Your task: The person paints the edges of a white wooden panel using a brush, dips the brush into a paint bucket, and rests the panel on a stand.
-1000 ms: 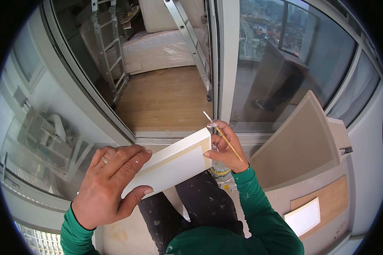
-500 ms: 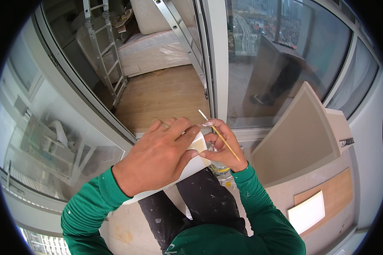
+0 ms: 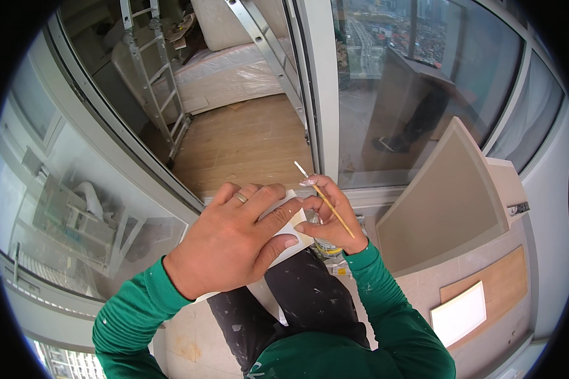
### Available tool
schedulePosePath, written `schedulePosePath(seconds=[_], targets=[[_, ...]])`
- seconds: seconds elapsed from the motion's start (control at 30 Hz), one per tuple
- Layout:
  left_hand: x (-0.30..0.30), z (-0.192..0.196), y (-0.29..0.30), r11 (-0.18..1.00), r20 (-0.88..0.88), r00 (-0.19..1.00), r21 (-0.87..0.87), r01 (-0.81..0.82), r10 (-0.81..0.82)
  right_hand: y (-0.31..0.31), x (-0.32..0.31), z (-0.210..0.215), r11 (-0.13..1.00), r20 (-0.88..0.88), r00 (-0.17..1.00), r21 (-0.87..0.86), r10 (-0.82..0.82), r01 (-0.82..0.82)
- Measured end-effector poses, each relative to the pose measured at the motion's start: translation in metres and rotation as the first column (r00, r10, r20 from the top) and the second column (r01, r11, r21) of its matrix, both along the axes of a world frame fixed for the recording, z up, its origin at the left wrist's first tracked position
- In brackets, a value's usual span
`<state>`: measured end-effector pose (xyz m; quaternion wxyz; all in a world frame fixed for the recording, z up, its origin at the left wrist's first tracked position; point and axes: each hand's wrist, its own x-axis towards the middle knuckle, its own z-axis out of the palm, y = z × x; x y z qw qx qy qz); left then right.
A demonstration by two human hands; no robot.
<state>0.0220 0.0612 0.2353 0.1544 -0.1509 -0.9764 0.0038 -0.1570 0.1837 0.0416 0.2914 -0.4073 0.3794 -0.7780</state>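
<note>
A white panel point(image 3: 289, 252) with a pale yellowish patch near its right end lies across my lap, tilted. Over its upper face rests my left hand point(image 3: 231, 237), palm down, fingers stretched out and thumb apart from them; it covers much of the panel. At the panel's right end, my right hand point(image 3: 329, 228) has its thumb on the edge. It also holds a thin paintbrush point(image 3: 336, 213) with a wooden handle, its white tip pointing up and left. White paint marks the fingers holding it.
Beneath my right hand stands a partly hidden can point(image 3: 326, 247). A beige cabinet piece point(image 3: 436, 208) leans at the right, near a brown board point(image 3: 502, 284) and a white rectangular panel point(image 3: 459, 314) on the floor. A ladder point(image 3: 164, 95) stands beyond the sliding door frame point(image 3: 322, 95).
My left thumb has drawn away from the panel's right end, and the left fingers have shifted slightly. My right hand and the paintbrush have stayed nearly in place.
</note>
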Motion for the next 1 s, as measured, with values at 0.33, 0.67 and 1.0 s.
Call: schedulePosePath(seconds=[0.33, 0.67, 1.0], targets=[[-0.054, 0.013, -0.020, 0.836, 0.288, 0.947, 0.477, -0.273, 0.144, 0.000, 0.001, 0.004, 1.000, 0.019, 1.000, 0.021, 0.015, -0.015], [-0.069, 0.018, -0.024, 0.834, 0.388, 0.908, 0.441, -0.332, 0.156, -0.001, -0.001, 0.001, 0.999, 0.009, 1.000, 0.034, 0.009, -0.009], [-0.075, 0.017, -0.024, 0.853, 0.434, 0.895, 0.424, -0.304, 0.104, 0.001, -0.004, -0.006, 0.999, 0.002, 1.000, 0.039, -0.005, 0.005]])
